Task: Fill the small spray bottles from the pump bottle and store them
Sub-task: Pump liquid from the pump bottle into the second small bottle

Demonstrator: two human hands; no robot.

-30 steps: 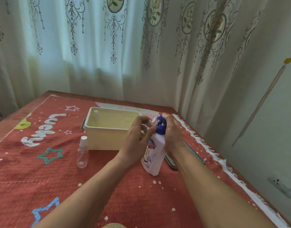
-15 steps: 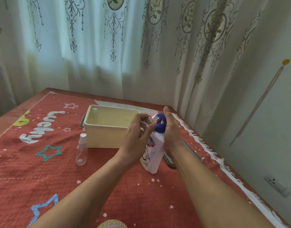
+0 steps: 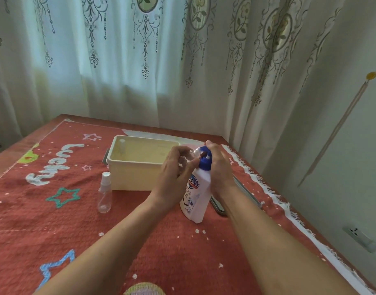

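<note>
A white pump bottle (image 3: 197,196) with a blue pump head stands tilted on the red cloth. My right hand (image 3: 220,169) is wrapped over its blue head. My left hand (image 3: 176,171) holds a small clear spray bottle (image 3: 190,155), cap off, with its open neck at the pump's nozzle. A second small clear spray bottle (image 3: 104,192) with a white cap stands upright left of my hands. A cream plastic bin (image 3: 129,177) sits behind them, and a small white-capped bottle (image 3: 121,145) shows in its far left corner.
The red patterned cloth (image 3: 55,220) covers the table, its fringed edge running along the right side. A dark flat lid (image 3: 219,206) lies under my right forearm beside the bin. Curtains hang behind the table. A wall socket (image 3: 360,236) is at the lower right.
Both hands stay on the pump bottle and the small bottle. My right hand has shifted slightly on the blue head. The view has dropped a little.
</note>
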